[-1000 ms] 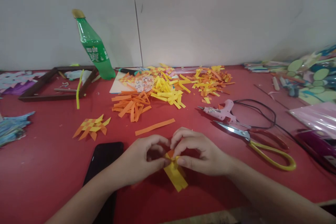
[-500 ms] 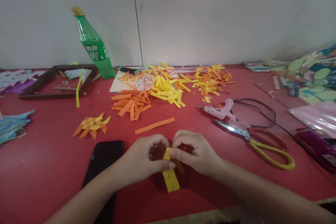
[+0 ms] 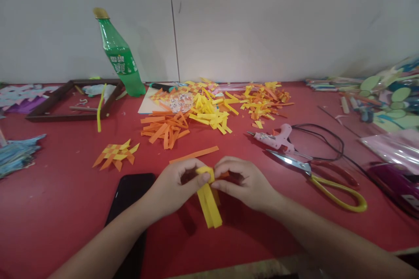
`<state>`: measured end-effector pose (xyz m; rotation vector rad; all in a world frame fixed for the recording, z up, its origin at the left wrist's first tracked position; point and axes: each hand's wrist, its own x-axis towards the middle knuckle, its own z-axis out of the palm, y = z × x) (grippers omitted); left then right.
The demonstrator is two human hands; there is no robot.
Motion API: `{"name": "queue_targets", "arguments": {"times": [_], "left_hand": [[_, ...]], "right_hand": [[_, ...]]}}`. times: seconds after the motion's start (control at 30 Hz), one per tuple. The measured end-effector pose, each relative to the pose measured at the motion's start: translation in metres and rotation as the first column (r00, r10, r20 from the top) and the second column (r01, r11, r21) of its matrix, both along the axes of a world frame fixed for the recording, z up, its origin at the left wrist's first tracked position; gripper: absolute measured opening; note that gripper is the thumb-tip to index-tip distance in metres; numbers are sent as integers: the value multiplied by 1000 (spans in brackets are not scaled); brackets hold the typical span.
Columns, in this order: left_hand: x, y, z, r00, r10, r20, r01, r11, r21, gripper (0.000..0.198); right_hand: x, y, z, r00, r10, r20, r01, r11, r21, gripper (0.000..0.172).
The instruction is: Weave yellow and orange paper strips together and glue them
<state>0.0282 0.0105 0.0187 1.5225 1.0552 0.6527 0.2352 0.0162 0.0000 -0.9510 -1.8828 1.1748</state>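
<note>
My left hand [image 3: 176, 185] and my right hand [image 3: 244, 183] meet over the red table [image 3: 59, 200], both pinched on a folded yellow paper strip [image 3: 208, 202] whose doubled end hangs down toward me. A bit of orange paper [image 3: 223, 175] shows between my right fingers. A single orange strip [image 3: 194, 154] lies just beyond my hands. Farther back are piles of orange strips [image 3: 165, 128] and yellow strips [image 3: 209, 115].
A black phone [image 3: 132, 196] lies by my left forearm. Yellow-handled scissors [image 3: 322, 178] and a pink glue gun [image 3: 276, 137] with its black cord lie right. A woven orange-yellow piece [image 3: 116, 154], green bottle [image 3: 119, 54] and dark wooden frame [image 3: 70, 100] are left.
The yellow strip has been folded over at the top and now hangs doubled and longer; my hands have lifted slightly and shifted a little away from me.
</note>
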Motion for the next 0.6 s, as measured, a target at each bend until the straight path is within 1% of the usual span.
{"name": "queue_targets", "arguments": {"times": [0.13, 0.2, 0.27, 0.37, 0.5, 0.6], "left_hand": [[0, -1, -2, 999, 35, -11, -35, 999, 7, 22], [0, -2, -3, 999, 52, -7, -52, 999, 10, 20], [1, -3, -4, 998, 61, 13, -61, 998, 14, 18], [1, -2, -5, 998, 37, 43, -38, 999, 21, 15], [0, -3, -3, 998, 23, 52, -25, 999, 34, 15], [0, -5, -2, 999, 17, 49, -18, 1000, 24, 12]], "right_hand": [[-2, -2, -4, 997, -24, -79, 9, 984, -180, 16], [-3, -1, -4, 994, -31, -108, 4, 971, -240, 18], [-3, -1, -3, 990, -40, -134, 0, 957, -289, 19], [-3, 1, -2, 986, -47, -161, -14, 935, -354, 18], [-2, 1, -2, 984, -38, -172, -43, 894, -446, 21], [-3, 1, -1, 985, -46, -168, -43, 871, -490, 24]]}}
